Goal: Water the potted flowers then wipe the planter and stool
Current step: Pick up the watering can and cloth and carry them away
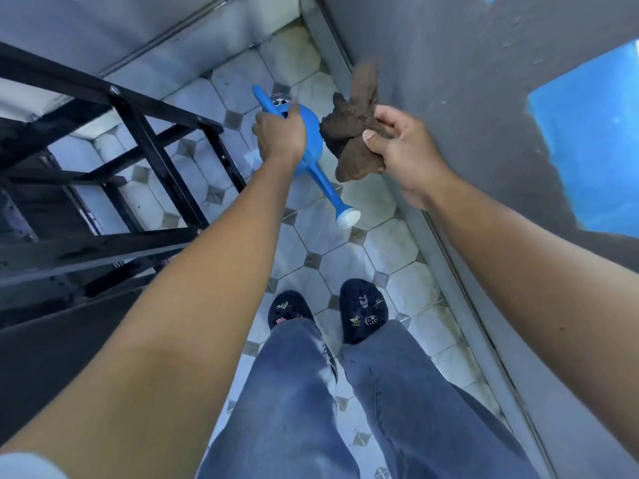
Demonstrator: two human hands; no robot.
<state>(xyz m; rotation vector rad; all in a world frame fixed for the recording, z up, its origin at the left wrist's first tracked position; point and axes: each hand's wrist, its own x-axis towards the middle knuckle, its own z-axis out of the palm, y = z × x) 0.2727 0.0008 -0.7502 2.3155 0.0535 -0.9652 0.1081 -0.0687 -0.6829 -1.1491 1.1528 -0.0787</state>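
My left hand [280,136] grips the handle of a blue watering can [313,140], held in the air above the tiled floor. Its spout slants down toward me and ends in a white rose [348,217]. Just to the right, my right hand [397,150] holds a crumpled brown cloth [349,133], which hangs beside the can's body. No potted flowers, planter or stool show in this view.
A black metal frame [145,146] with crossbars fills the left side. A dark grey wall [466,81] with blue patches runs along the right. My jeans and dark clogs [361,311] stand on the white octagon-tiled floor [345,250] below the hands.
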